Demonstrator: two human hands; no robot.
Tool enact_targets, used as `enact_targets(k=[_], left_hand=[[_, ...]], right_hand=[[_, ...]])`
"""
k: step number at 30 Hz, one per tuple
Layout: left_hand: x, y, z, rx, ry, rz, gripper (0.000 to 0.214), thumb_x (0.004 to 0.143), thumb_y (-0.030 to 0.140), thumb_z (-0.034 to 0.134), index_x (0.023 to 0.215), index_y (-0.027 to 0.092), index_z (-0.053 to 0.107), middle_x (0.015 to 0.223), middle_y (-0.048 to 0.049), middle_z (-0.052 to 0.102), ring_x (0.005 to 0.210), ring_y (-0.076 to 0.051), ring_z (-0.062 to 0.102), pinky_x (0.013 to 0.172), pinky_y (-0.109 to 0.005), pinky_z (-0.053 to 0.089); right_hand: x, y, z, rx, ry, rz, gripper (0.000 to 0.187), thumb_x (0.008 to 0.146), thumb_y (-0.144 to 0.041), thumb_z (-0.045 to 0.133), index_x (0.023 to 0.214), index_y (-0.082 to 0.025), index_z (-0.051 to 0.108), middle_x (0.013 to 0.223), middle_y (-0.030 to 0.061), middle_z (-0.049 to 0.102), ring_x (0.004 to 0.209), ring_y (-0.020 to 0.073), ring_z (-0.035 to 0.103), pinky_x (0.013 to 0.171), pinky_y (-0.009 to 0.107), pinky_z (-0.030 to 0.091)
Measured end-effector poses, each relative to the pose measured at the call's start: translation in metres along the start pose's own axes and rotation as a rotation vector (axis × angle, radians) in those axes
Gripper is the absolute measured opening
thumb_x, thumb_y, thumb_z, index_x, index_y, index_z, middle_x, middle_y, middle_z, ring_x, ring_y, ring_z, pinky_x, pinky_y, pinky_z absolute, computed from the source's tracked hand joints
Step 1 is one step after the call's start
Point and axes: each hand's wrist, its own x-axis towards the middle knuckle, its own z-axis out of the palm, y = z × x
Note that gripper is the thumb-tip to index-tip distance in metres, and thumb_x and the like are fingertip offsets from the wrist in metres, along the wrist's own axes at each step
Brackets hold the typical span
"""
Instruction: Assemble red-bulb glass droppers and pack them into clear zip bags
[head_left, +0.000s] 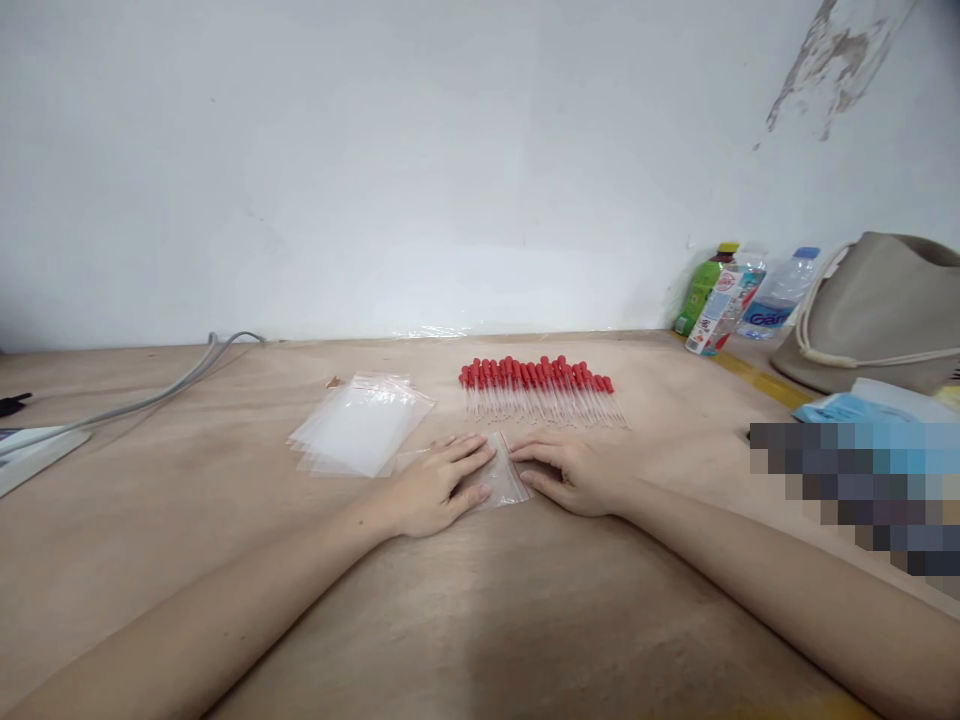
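My left hand point(435, 485) lies flat on a small clear zip bag point(501, 478) on the wooden table point(480, 600), fingers stretched out over the bag's left part. My right hand point(571, 472) rests on the bag's right edge, fingers lying flat and slightly curled. Just beyond the hands lies a row of several clear droppers with red bulbs point(540, 388). A stack of several clear plastic bags point(361, 425) sits to the left of the droppers.
Three bottles point(731, 295) stand at the back right by the white wall. A beige bag point(877, 315) and a blue packet point(862, 405) lie at the right. A grey cable point(150, 395) and a white device point(30, 455) sit at the left.
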Motion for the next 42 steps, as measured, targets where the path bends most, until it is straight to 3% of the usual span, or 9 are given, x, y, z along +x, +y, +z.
enact_targets(k=[4,15,21,29,32,36,42], left_hand=[[0.0,0.0,0.0,0.002,-0.002,0.01,0.053,0.089,0.047,0.03,0.136,0.024,0.026,0.142,-0.0065,0.025,0.13,-0.022,0.023,0.106,-0.042,0.02],[0.0,-0.002,0.001,-0.012,0.003,0.008,0.053,0.088,0.047,0.031,0.136,0.024,0.026,0.142,-0.006,0.025,0.13,-0.023,0.023,0.106,-0.042,0.02],[0.001,-0.002,0.002,-0.02,0.016,0.025,0.051,0.088,0.046,0.032,0.135,0.026,0.027,0.142,-0.0055,0.025,0.13,-0.022,0.023,0.105,-0.043,0.02],[0.001,-0.003,0.001,-0.011,-0.014,0.014,0.052,0.088,0.048,0.029,0.135,0.025,0.027,0.142,-0.0058,0.024,0.13,-0.022,0.022,0.106,-0.042,0.018],[0.001,-0.003,0.001,-0.018,-0.022,0.015,0.052,0.089,0.048,0.029,0.135,0.024,0.027,0.143,-0.0057,0.024,0.13,-0.023,0.021,0.106,-0.042,0.017],[0.001,-0.001,-0.001,-0.035,-0.014,0.009,0.056,0.088,0.047,0.029,0.138,0.022,0.021,0.142,-0.0062,0.024,0.13,-0.022,0.022,0.106,-0.04,0.02],[0.001,-0.001,-0.002,-0.069,0.006,0.019,0.059,0.088,0.046,0.031,0.139,0.02,0.016,0.141,-0.007,0.027,0.128,-0.025,0.025,0.104,-0.042,0.024]], right_hand=[[0.0,0.0,0.0,-0.035,0.022,0.067,0.032,0.082,-0.029,0.049,0.111,-0.017,0.056,0.108,0.0118,0.057,0.101,0.0206,0.052,0.087,0.04,0.042],[0.002,0.0,-0.006,0.054,-0.083,-0.032,0.026,0.083,-0.022,0.047,0.106,-0.019,0.058,0.107,0.0086,0.059,0.1,0.0168,0.052,0.088,0.036,0.042],[0.001,0.001,-0.004,0.079,0.023,0.074,0.02,0.08,-0.021,0.05,0.097,-0.018,0.062,0.096,0.0069,0.062,0.09,0.0152,0.056,0.081,0.033,0.045],[-0.001,0.003,-0.001,0.089,0.012,0.005,0.026,0.083,-0.024,0.046,0.102,-0.021,0.063,0.096,0.0071,0.062,0.089,0.0154,0.057,0.08,0.032,0.046],[0.0,0.001,-0.004,0.087,-0.055,-0.066,0.028,0.084,-0.023,0.044,0.105,-0.02,0.062,0.103,0.0077,0.061,0.096,0.0158,0.055,0.086,0.034,0.043],[0.001,-0.003,-0.01,0.089,-0.175,-0.177,0.04,0.079,-0.033,0.052,0.115,-0.015,0.055,0.116,0.0109,0.055,0.107,0.018,0.049,0.093,0.035,0.038],[0.003,-0.003,-0.013,-0.024,-0.314,-0.217,0.072,0.07,-0.053,0.057,0.128,-0.012,0.042,0.128,0.0159,0.045,0.118,0.0235,0.04,0.099,0.039,0.028]])
